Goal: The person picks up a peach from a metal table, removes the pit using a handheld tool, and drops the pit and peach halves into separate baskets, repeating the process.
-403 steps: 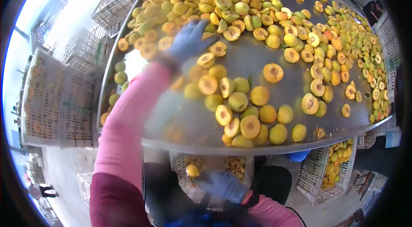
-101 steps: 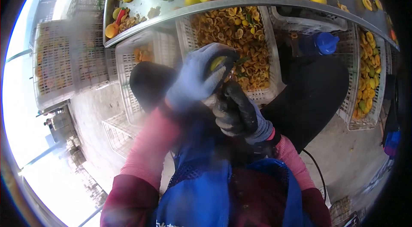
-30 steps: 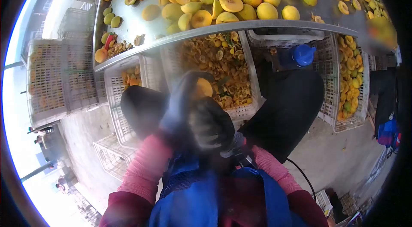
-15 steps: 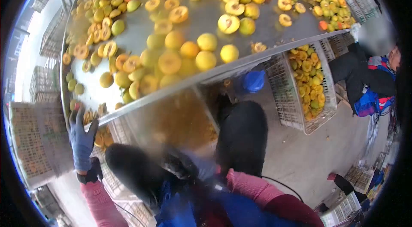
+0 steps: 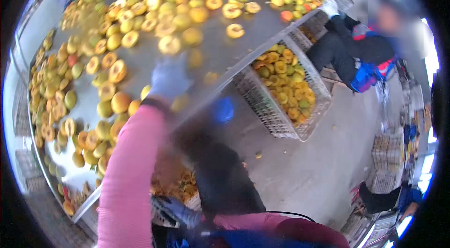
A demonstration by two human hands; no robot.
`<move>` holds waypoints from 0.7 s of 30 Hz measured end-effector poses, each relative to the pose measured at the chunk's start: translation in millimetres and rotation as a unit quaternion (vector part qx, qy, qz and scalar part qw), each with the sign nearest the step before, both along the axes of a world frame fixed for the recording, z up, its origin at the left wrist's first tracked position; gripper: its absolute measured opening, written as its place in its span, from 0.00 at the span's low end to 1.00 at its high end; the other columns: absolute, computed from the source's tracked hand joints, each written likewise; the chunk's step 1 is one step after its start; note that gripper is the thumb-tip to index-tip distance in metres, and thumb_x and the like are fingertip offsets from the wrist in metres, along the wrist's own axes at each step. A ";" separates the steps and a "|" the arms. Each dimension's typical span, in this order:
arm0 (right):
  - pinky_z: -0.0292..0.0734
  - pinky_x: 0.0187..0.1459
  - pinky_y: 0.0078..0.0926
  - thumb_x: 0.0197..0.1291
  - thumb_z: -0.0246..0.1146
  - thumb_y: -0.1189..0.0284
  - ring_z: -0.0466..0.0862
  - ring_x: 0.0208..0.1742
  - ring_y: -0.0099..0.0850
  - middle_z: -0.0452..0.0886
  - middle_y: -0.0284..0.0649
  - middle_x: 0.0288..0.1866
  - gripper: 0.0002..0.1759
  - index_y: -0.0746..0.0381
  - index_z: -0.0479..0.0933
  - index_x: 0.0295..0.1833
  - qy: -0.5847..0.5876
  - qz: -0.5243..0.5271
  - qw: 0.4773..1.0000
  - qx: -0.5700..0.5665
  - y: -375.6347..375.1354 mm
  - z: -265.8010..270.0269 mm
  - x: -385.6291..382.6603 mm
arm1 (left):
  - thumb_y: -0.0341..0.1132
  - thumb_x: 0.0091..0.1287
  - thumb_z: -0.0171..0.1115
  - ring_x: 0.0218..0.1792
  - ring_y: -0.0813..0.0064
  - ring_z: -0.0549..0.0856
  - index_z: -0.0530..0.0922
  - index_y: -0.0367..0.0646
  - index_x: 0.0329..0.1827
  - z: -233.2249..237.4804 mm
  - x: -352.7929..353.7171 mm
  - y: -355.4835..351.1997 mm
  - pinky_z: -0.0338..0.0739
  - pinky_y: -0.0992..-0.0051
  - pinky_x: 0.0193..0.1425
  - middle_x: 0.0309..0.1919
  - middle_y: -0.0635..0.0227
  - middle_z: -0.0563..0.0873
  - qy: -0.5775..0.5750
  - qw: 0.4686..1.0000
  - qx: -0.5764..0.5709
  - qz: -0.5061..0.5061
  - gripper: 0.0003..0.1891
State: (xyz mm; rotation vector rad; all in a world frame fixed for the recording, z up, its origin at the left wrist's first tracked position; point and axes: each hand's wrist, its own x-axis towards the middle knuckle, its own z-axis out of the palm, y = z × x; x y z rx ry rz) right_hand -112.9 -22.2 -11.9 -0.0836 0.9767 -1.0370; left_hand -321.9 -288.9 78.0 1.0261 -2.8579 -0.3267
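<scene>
My left hand (image 5: 170, 78), in a blue-grey glove, reaches over the metal table (image 5: 213, 55) near its front edge, its fingers smeared by motion. Halved yellow fruit, which look like peaches, lie around it; one half (image 5: 169, 44) is just beyond the fingertips. Low by my lap is my right hand (image 5: 183, 211), also gloved, beside a dark striped shape. Its fingers are mostly hidden, and I cannot tell what it holds. Loose fruit pieces (image 5: 187, 183) show below the table edge, above this hand.
A white plastic crate (image 5: 309, 128) full of fruit halves stands on the floor to the right, near a blue object (image 5: 222, 109). A co-worker (image 5: 370, 51) sits beyond it, a white-gloved hand (image 5: 329, 7) at the table edge. Stacked crates (image 5: 386, 156) stand far right.
My left hand has left the table's left corner and swung right, over the fruit near the front edge. The whole view has turned right. My right hand remains low by my lap.
</scene>
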 end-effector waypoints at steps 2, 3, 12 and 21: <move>0.70 0.54 0.27 0.66 0.53 0.59 0.79 0.49 0.32 0.81 0.44 0.48 0.22 0.64 0.74 0.56 -0.025 0.025 0.999 -0.007 2.8 2.3 -8.9 | 0.48 0.48 0.69 0.53 0.45 0.71 0.61 0.52 0.68 1.1 15.9 2.3 0.69 0.53 0.58 0.51 0.47 0.73 -0.011 0.999 0.042 -0.020 0.42; 0.70 0.53 0.28 0.65 0.53 0.59 0.79 0.49 0.32 0.81 0.44 0.47 0.22 0.64 0.74 0.55 -0.037 0.038 0.999 -0.010 4.7 3.3 -12.9 | 0.48 0.48 0.68 0.53 0.46 0.71 0.61 0.50 0.68 -1.5 26.6 6.4 0.69 0.54 0.58 0.51 0.48 0.73 0.013 0.998 0.024 -0.063 0.42; 0.72 0.50 0.25 0.64 0.53 0.55 0.79 0.45 0.29 0.81 0.40 0.47 0.25 0.66 0.75 0.53 0.037 0.023 0.997 -0.065 20.1 15.1 -50.7 | 0.44 0.50 0.67 0.50 0.49 0.72 0.69 0.43 0.57 6.3 156.8 25.0 0.70 0.56 0.52 0.48 0.52 0.74 -0.069 0.997 0.002 0.039 0.30; 0.71 0.48 0.25 0.65 0.54 0.60 0.77 0.45 0.28 0.79 0.37 0.46 0.21 0.61 0.73 0.57 0.088 -0.082 0.983 -0.139 22.3 -68.8 -14.4 | 0.33 0.48 0.68 0.56 0.54 0.73 0.62 0.37 0.65 6.2 289.0 -11.7 0.68 0.64 0.61 0.55 0.51 0.73 -0.072 0.974 0.215 0.008 0.39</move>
